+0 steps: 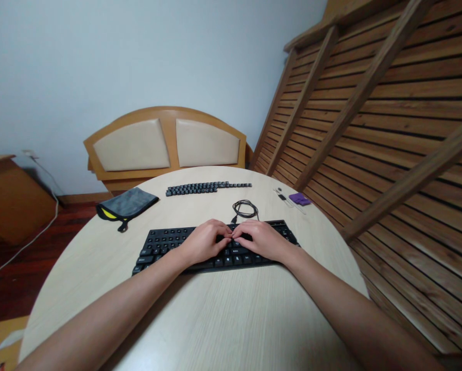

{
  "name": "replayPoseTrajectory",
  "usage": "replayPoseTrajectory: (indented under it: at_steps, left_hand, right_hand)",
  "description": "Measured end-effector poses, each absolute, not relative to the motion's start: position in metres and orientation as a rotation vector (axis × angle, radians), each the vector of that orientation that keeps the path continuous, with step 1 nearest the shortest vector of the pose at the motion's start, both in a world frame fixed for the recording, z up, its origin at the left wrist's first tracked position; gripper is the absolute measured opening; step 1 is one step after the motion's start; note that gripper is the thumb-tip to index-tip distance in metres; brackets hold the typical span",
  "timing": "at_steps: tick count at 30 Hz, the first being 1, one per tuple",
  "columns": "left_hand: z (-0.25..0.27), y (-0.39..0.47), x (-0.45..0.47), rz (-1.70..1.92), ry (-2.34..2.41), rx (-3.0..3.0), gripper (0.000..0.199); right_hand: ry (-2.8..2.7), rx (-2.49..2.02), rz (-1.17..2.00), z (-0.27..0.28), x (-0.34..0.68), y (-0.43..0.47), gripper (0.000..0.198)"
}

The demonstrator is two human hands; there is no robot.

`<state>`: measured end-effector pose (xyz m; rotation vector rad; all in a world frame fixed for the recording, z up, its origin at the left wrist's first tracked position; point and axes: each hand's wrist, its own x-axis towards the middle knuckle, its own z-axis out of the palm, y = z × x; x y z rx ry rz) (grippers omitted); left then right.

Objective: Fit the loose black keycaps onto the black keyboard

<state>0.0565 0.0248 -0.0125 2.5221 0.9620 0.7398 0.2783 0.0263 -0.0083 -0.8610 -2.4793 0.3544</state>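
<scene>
A black computer keyboard [159,246] lies before me on the table. Keycaps cover its lower rows, while bare key sockets show at its upper left. My left hand [206,240] rests over the middle of the keyboard, thumb and fingers closed in a pinch. Right beside it, my right hand [262,239] is pinched too, its fingertips almost meeting the left ones. Whatever the fingertips hold is too small or hidden to make out. Farther back, loose black keycaps [192,189] are laid out in rows. The keyboard's coiled cable [246,208] lies behind my hands.
On the round pale table [231,319], a grey cloth [129,204] with a yellow lining lies at the left. Toward the right are a purple cloth [299,199] and small wire-like tools [287,200]. A slatted wooden panel [400,118] leans along the right side.
</scene>
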Motion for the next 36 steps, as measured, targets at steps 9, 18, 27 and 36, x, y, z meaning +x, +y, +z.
replayPoseTrajectory:
  at_steps: [9,18,27,36]
  left_hand:
    - [-0.013,0.023,0.054,0.683,0.975,2.579,0.014]
    - [-0.002,0.036,0.050,0.639,0.906,2.535,0.021]
    - [-0.008,0.123,0.030,0.320,1.390,2.963,0.033]
    - [-0.024,0.184,0.036,0.184,1.578,2.936,0.036]
  right_hand:
    - [-2.541,-0.956,0.254,-0.003,0.272,0.022,0.011]
    - [-2.521,-0.867,0.364,-0.004,0.281,0.027,0.010]
    - [-2.527,-0.841,0.421,-0.003,0.286,0.029,0.010]
    - [-2.519,-0.846,0.454,-0.005,0.288,0.031,0.010]
